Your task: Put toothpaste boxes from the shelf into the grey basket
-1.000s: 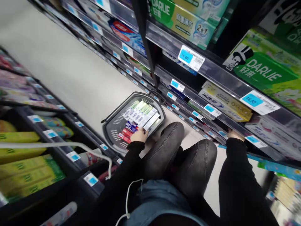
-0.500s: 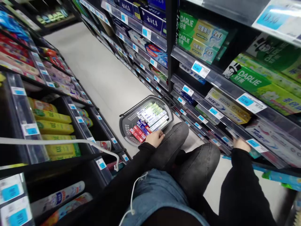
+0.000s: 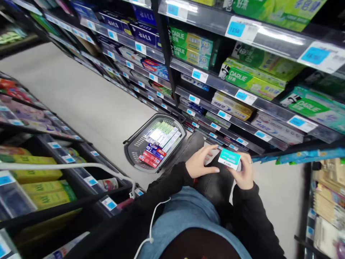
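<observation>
In my right hand (image 3: 244, 172) is a small teal and white box (image 3: 229, 159), gripped at its right end above my lap. Its print is too blurred to read. My left hand (image 3: 201, 162) is just left of the box, thumb and fingers apart, with nothing in it. On the floor beyond my knees stands a grey shopping basket (image 3: 132, 148). Several toothpaste boxes lie in it: pale green and white ones (image 3: 164, 135), a dark blue one (image 3: 153, 148) and red ones (image 3: 149, 160).
Shelves of toothpaste rise ahead and to the right, with green Darlie boxes (image 3: 249, 80) and price tags along the edges. At left, a shelf holds yellow bottles (image 3: 45, 194), and a white bar (image 3: 81, 165) juts out. The aisle floor (image 3: 72, 86) runs to the upper left.
My right hand has come away from the lower shelf with the teal box. My left hand has moved from beside the basket toward the box. The view has turned right.
</observation>
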A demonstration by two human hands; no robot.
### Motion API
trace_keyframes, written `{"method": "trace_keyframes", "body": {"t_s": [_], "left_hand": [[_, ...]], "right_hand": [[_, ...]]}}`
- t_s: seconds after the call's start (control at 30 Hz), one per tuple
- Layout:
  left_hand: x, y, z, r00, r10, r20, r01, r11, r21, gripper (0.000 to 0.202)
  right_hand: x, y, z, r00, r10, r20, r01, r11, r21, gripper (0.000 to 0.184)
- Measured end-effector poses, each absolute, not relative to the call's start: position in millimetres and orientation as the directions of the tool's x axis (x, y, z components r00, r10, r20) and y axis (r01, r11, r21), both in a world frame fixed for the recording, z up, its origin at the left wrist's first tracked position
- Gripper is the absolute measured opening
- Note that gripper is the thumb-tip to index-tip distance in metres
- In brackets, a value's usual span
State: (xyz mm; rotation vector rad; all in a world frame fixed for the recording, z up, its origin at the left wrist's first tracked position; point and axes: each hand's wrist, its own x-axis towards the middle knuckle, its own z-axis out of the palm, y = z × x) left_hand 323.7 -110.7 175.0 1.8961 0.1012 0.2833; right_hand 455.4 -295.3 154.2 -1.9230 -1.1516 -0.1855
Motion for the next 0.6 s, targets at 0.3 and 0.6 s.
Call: {"method": "trace_keyframes", "body": {"t_s": [0.3, 0.6], "left_hand": [[303, -140, 241, 0.888, 0.210, 0.410, -0.284, -0.453, 0.845, 0.047], [273, -124, 226, 0.939, 0.343, -0.016, 0.124, -0.296, 0.947, 0.072]], "right_hand": [[410, -295, 217, 0.517, 0.548, 0.657, 0.791, -0.014, -0.611, 0.035], [388, -288, 201, 0.292, 0.740, 0.606, 0.956, -0.229, -0.181, 0.052]]}}
